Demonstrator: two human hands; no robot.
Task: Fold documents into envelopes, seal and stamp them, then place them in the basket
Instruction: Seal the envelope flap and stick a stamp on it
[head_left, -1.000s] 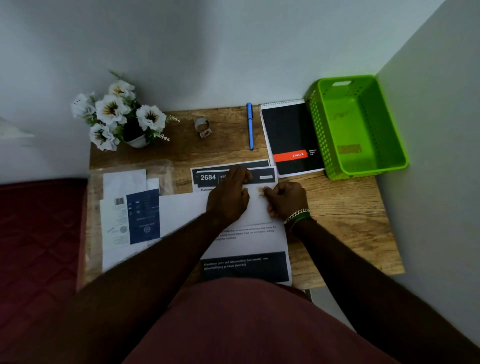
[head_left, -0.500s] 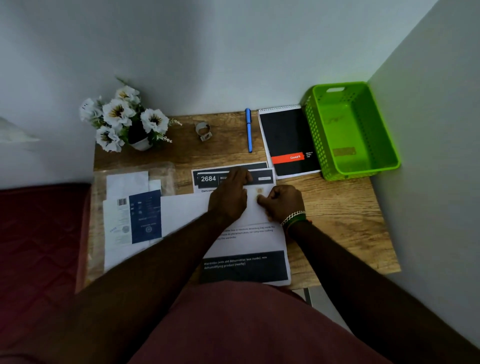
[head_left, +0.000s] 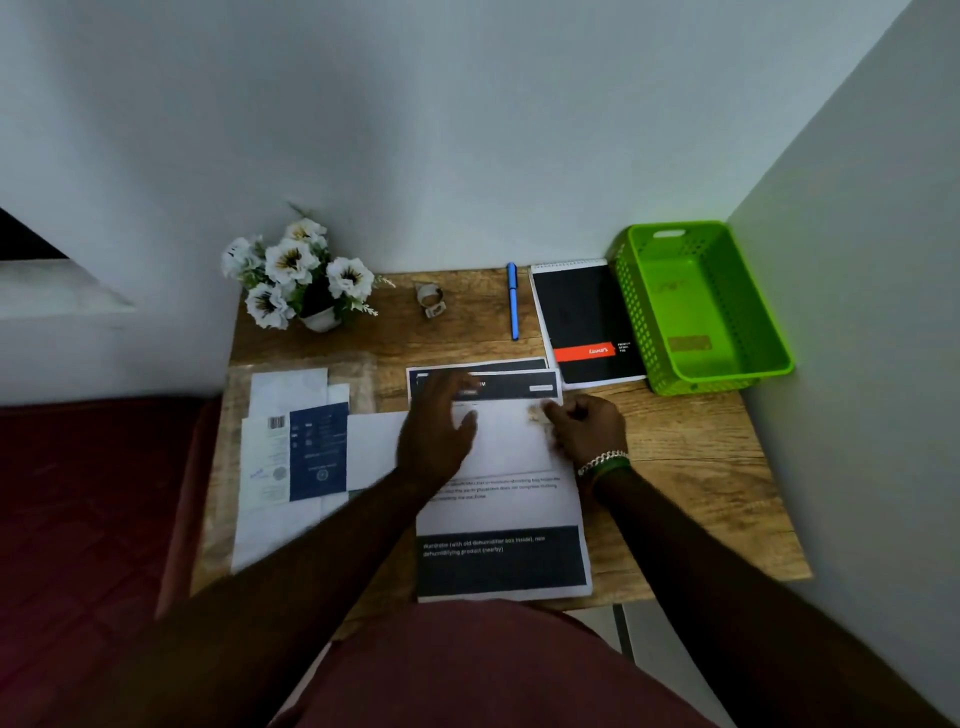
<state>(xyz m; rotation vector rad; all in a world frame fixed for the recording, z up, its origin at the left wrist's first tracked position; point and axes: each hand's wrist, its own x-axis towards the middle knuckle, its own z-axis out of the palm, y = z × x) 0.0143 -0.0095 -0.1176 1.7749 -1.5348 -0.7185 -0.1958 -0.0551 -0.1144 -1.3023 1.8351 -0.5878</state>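
A white envelope (head_left: 506, 441) lies across printed documents (head_left: 501, 558) with dark banners, in the middle of the wooden desk (head_left: 691, 488). My left hand (head_left: 436, 441) hovers over the envelope's left half, fingers spread and blurred. My right hand (head_left: 584, 431) sits at the envelope's right end with curled fingers, its fingertips meeting at a small tan stamp (head_left: 535, 413). The green basket (head_left: 641, 322) stands at the back right corner, with only a small tan patch on its floor.
A black notepad (head_left: 584, 312) and a blue pen (head_left: 513, 301) lie behind the documents. A tape roll (head_left: 430, 299) and a pot of white flowers (head_left: 296, 275) stand further left. More papers and envelopes (head_left: 296, 457) lie at the left. Walls close the back and right.
My left hand has lifted off the dark banner and drawn back towards me, fingers spreading. My right hand stays at the stamp. The camera has tilted up.
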